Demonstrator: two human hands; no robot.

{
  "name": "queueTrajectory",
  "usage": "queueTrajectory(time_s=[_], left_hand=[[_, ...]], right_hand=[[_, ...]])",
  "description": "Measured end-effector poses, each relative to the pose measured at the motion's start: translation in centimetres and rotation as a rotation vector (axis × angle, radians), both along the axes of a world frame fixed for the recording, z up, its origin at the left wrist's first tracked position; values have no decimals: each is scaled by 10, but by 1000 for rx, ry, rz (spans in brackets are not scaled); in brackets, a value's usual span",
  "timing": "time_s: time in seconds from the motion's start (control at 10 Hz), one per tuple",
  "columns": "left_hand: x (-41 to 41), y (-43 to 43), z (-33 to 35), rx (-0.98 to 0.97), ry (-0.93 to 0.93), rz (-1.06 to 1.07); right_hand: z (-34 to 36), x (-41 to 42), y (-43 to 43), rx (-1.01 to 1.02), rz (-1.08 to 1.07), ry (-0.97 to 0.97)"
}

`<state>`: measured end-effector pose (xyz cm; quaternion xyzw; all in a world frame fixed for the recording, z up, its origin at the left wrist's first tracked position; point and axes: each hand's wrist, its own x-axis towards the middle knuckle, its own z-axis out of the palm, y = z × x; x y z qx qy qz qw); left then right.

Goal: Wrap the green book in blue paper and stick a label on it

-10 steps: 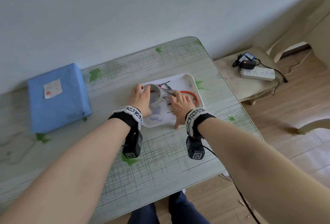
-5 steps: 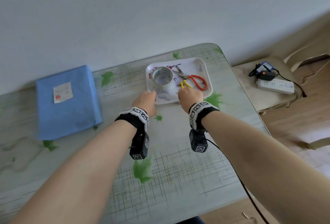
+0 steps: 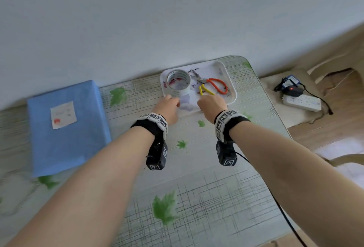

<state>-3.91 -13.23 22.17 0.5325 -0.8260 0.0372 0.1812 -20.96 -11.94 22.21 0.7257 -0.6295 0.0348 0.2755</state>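
The book, wrapped in blue paper point(image 3: 67, 140), lies flat at the table's left side, with a white label point(image 3: 63, 114) bearing a red mark stuck on its top. Both hands are far from it, at a white tray point(image 3: 234, 91) by the table's far right corner. My left hand point(image 3: 169, 108) grips the tray's near rim on the left, and my right hand point(image 3: 211, 105) grips the same rim on the right. The fingertips of both hands are hidden behind the knuckles.
In the tray stand a roll of clear tape point(image 3: 186, 89) and scissors with orange and yellow handles point(image 3: 215, 83). The wall runs close behind the table point(image 3: 197, 187). Right of the table, a low stool holds a power strip point(image 3: 301, 103) and a charger.
The tray has slid away from me across the table to its far edge by the wall. Both hands moved from lying over the tray to holding its near rim.
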Motion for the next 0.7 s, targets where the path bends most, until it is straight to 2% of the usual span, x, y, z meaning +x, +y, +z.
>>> queueTrajectory(time_s=[0.1, 0.3, 0.5, 0.6, 0.7], left_hand=[[-6, -2, 8, 4, -30, 4], [-8, 0, 17, -31, 8, 2], [-8, -4, 25, -1, 6, 36], [-8, -1, 39, -9, 14, 54], [-12, -3, 46, -4, 24, 59]], right_hand=[[11, -7, 1, -45, 17, -25], [28, -5, 3, -90, -48, -202], [33, 0, -3, -58, 16, -389], [39, 2, -3, 24, 68, -473], [41, 3, -9, 61, 73, -489]])
